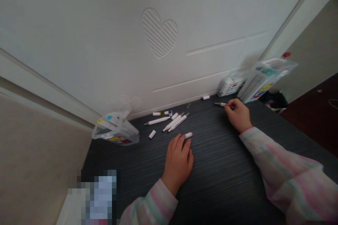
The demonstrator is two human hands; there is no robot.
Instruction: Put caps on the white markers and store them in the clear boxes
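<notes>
My left hand (179,159) lies flat on the dark table (211,172), fingers stretched out, its fingertips touching a white cap with a pink end (188,135). My right hand (238,114) reaches to the far right of the table and pinches an uncapped white marker (220,104) that points left. Several white markers (173,121) and loose caps lie in a cluster beyond my left hand, near the wall. A small cap with a blue end (152,134) rests to the left of them.
A clear plastic marker box (116,130) sits at the table's far left corner. Two more marker boxes (264,79) lean against the white wall (158,35) at the far right. Another cap (205,97) lies by the wall. A blurred patch covers the lower left.
</notes>
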